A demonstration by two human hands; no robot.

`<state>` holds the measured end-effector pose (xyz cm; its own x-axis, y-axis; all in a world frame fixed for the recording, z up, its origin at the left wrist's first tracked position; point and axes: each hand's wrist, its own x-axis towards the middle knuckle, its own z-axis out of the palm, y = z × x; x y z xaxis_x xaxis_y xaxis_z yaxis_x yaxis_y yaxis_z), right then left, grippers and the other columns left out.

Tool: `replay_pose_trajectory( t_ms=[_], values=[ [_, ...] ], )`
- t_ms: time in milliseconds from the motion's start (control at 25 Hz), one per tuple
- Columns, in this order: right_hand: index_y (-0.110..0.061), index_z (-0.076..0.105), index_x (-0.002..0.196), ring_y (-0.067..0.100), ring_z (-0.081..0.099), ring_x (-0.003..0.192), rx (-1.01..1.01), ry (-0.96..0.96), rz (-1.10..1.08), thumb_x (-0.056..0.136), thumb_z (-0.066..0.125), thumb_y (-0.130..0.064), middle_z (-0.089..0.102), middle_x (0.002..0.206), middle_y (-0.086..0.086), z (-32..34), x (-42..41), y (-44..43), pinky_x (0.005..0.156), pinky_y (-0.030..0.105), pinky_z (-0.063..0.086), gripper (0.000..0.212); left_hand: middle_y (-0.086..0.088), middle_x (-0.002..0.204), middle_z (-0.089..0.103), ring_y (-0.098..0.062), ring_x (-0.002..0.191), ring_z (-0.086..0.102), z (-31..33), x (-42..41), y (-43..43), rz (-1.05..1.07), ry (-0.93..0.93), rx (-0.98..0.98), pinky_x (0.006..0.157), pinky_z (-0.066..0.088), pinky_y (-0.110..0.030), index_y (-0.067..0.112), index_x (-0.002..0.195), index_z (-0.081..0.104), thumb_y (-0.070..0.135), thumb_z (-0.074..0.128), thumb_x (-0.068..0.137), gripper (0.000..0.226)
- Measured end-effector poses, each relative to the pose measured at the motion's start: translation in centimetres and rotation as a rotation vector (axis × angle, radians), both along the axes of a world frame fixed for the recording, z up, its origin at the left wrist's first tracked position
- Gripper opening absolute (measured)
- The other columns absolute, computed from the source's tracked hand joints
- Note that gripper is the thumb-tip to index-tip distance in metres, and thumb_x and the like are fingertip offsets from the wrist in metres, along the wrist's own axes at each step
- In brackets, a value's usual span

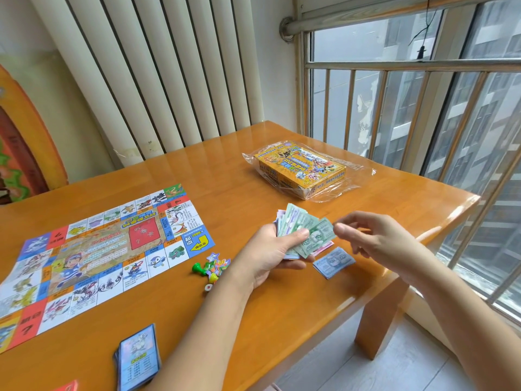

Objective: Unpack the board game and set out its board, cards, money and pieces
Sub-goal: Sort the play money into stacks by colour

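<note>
Head view: the fan of green and purple paper notes (304, 230) is held right of frame centre, above the glossy orange wooden table (253, 320). It is gripped by the left hand (267, 255), with the thumb laid across the top note and the fingers curled underneath.

The top green note's long axis runs lower left to upper right. Its free short end faces the right hand (375, 238), which sits just right of it and is the nearer hand for a pull-off. The right hand is half closed, fingers loosely curled, with thumb and forefinger a little apart at the note's edge. Whether the note is touched cannot be told.

A small pile of blue paper notes (335, 262) lies flat on the table just below the fan and the right hand. Pink notes (324, 247) show between the two, mostly hidden under the fan. The step is judged to be sorting the money by colour, so the next note has to be drawn off rightward and then down.

Already laid out:
- the colourful unfolded paper board (98, 258), at left
- the stack of blue-backed cards (138, 359), at bottom
- the plastic pawns and star tokens (211, 268), beside the left wrist

The yellow cardboard game box (298, 167) sits on clear wrap in the upper middle, well apart from both hands.
</note>
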<state>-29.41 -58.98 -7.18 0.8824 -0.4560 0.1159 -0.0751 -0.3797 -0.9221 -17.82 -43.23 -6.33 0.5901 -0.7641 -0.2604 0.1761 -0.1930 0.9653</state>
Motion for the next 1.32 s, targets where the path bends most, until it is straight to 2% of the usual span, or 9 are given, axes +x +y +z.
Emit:
replay_pose_trajectory(
  t_ms=[80, 280, 480, 640, 800, 920, 1040, 1240, 1320],
  values=[
    [-0.013, 0.071, 0.080, 0.007, 0.050, 0.049, 0.101, -0.017, -0.004, 0.066, 0.069, -0.045, 0.061, 0.055, -0.003, 0.2, 0.4, 0.5, 0.049, 0.017, 0.041, 0.034, -0.003, 0.084, 0.072, -0.013, 0.063, 0.069, 0.0, -0.1, 0.0, 0.002, -0.022, -0.055, 0.050, 0.054, -0.019, 0.010, 0.103, 0.062, 0.013, 0.062, 0.090, 0.013],
    [-0.006, 0.070, 0.073, 0.011, 0.056, 0.051, 0.208, -0.030, -0.036, 0.080, 0.072, -0.013, 0.067, 0.060, 0.005, 0.3, 1.4, 0.7, 0.048, 0.018, 0.044, 0.010, -0.014, 0.099, 0.071, -0.023, 0.080, 0.070, 0.2, 0.1, 0.1, -0.019, 0.070, -0.126, 0.064, 0.059, -0.026, 0.001, 0.110, 0.061, 0.006, 0.056, 0.092, 0.019],
    [-0.006, 0.069, 0.091, 0.013, 0.060, 0.050, 0.239, -0.052, -0.020, 0.083, 0.068, -0.002, 0.066, 0.066, 0.006, 1.1, 1.5, 0.8, 0.048, 0.018, 0.046, 0.009, -0.011, 0.101, 0.070, -0.022, 0.084, 0.070, 0.2, 0.9, 0.1, 0.068, 0.142, -0.229, 0.066, 0.060, -0.030, 0.003, 0.103, 0.061, -0.004, 0.049, 0.093, 0.017],
    [-0.016, 0.064, 0.110, 0.023, 0.067, 0.060, 0.286, -0.008, 0.064, 0.087, 0.062, -0.001, 0.059, 0.079, 0.011, 1.6, 1.4, 1.0, 0.054, 0.023, 0.053, 0.028, -0.013, 0.105, 0.070, -0.021, 0.084, 0.071, 0.2, 1.0, 0.0, 0.152, 0.147, -0.260, 0.064, 0.060, -0.029, 0.003, 0.107, 0.060, -0.005, 0.050, 0.092, 0.020],
    [-0.013, 0.070, 0.091, 0.020, 0.066, 0.072, 0.171, 0.033, -0.001, 0.089, 0.063, -0.007, 0.069, 0.081, 0.007, 1.3, 1.7, 0.9, 0.072, 0.029, 0.056, 0.010, -0.008, 0.095, 0.072, -0.022, 0.081, 0.071, 0.2, 1.0, 0.0, 0.265, 0.098, -0.307, 0.059, 0.059, -0.027, 0.006, 0.098, 0.063, -0.007, 0.054, 0.090, 0.018],
    [-0.012, 0.068, 0.080, 0.014, 0.059, 0.069, 0.229, 0.010, -0.070, 0.087, 0.065, -0.008, 0.070, 0.072, 0.001, 1.3, 1.6, 0.9, 0.067, 0.025, 0.046, 0.008, -0.006, 0.094, 0.073, -0.023, 0.088, 0.070, 0.0, 1.2, -0.1, 0.365, 0.033, -0.361, 0.061, 0.058, -0.027, 0.010, 0.095, 0.065, -0.006, 0.056, 0.089, 0.020],
    [-0.008, 0.060, 0.079, 0.019, 0.066, 0.069, 0.471, -0.071, -0.061, 0.085, 0.064, -0.002, 0.071, 0.075, 0.008, 1.3, 1.8, 1.6, 0.062, 0.021, 0.052, 0.009, -0.006, 0.096, 0.073, -0.025, 0.095, 0.068, -0.1, 1.1, -0.2, 0.395, 0.031, -0.401, 0.065, 0.059, -0.029, 0.013, 0.096, 0.066, -0.004, 0.056, 0.090, 0.021],
    [-0.006, 0.055, 0.077, 0.014, 0.067, 0.059, 0.631, -0.158, -0.096, 0.083, 0.066, -0.009, 0.067, 0.063, 0.005, 0.7, 2.4, 2.8, 0.054, 0.016, 0.054, 0.012, -0.009, 0.096, 0.073, -0.023, 0.087, 0.070, -0.1, 0.2, -0.7, 0.383, 0.033, -0.432, 0.076, 0.058, -0.034, 0.011, 0.094, 0.068, -0.007, 0.058, 0.087, 0.022],
    [-0.005, 0.056, 0.077, 0.011, 0.065, 0.055, 0.640, -0.165, -0.107, 0.082, 0.066, -0.010, 0.065, 0.060, 0.005, 0.5, 2.6, 3.0, 0.053, 0.015, 0.053, 0.012, -0.010, 0.096, 0.073, -0.021, 0.083, 0.071, 0.1, -0.1, -0.8, 0.357, 0.073, -0.457, 0.074, 0.058, -0.031, 0.010, 0.094, 0.068, -0.008, 0.056, 0.087, 0.023]
  ],
)
